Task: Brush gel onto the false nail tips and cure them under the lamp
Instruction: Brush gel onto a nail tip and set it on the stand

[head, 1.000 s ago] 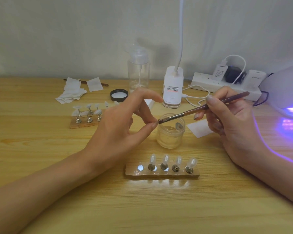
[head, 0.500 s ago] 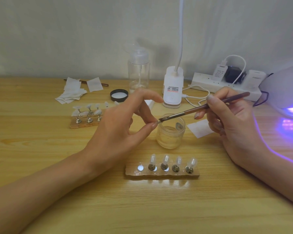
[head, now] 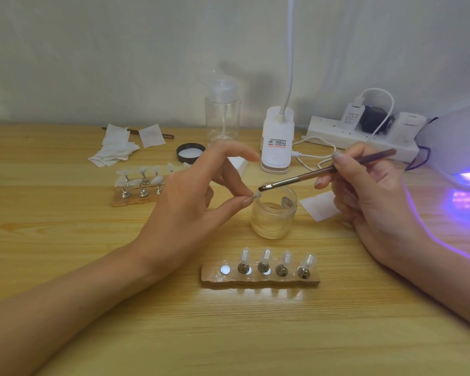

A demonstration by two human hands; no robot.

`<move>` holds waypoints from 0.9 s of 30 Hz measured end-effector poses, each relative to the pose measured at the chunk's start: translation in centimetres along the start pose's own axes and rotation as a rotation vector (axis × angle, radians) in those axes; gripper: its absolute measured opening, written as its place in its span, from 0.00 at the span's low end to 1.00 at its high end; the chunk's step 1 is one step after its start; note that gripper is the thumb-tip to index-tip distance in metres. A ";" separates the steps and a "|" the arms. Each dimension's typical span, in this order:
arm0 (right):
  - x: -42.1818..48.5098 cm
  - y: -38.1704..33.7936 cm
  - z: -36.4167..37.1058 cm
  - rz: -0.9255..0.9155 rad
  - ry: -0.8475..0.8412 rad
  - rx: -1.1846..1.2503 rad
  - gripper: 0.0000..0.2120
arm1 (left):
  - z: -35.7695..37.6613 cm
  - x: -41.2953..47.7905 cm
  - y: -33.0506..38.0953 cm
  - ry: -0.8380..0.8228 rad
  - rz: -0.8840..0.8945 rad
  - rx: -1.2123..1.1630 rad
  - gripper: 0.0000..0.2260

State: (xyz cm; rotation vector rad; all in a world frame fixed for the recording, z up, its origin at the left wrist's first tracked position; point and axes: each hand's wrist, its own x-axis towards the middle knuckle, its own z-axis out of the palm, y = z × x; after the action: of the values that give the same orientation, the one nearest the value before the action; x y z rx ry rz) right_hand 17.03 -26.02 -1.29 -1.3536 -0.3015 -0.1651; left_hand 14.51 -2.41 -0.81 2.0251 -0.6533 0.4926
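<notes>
My left hand (head: 190, 196) pinches a small clear nail tip (head: 256, 196) on its stand between thumb and a finger, just left of the open gel jar (head: 273, 213). My right hand (head: 369, 191) grips a brown brush (head: 323, 173); its dark bristles touch the held tip above the jar's rim. In front lies a wooden holder (head: 259, 278) with several upright nail tips and one bare metal disc at its left end. A second holder (head: 139, 198) with more tips sits at the back left. The cure lamp (head: 461, 147) glows violet at the right edge.
A clear pump bottle (head: 223, 115), a black jar lid (head: 190, 152), a white desk lamp base (head: 277, 142) and a power strip (head: 361, 137) with cables line the back. Paper wipes (head: 114, 150) lie at back left, one more wipe (head: 319, 206) right of the jar.
The brush tip has edged up and left onto the held nail tip. Both hands otherwise stay in place.
</notes>
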 end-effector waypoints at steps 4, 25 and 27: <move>-0.1 -0.1 0.3 0.004 -0.032 -0.018 0.10 | 0.0 0.0 0.0 -0.009 -0.010 -0.002 0.22; -0.1 -0.1 0.2 0.051 0.009 -0.008 0.10 | 0.0 0.1 -0.4 0.000 0.085 0.129 0.22; 0.0 -0.1 0.1 0.047 0.035 0.001 0.09 | 0.0 0.1 -0.4 -0.003 0.086 0.129 0.22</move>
State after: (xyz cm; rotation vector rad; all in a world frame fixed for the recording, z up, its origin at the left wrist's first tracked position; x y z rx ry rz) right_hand 16.97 -25.92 -1.19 -1.3544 -0.2405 -0.1489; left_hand 14.84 -2.24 -1.03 2.1250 -0.7291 0.5960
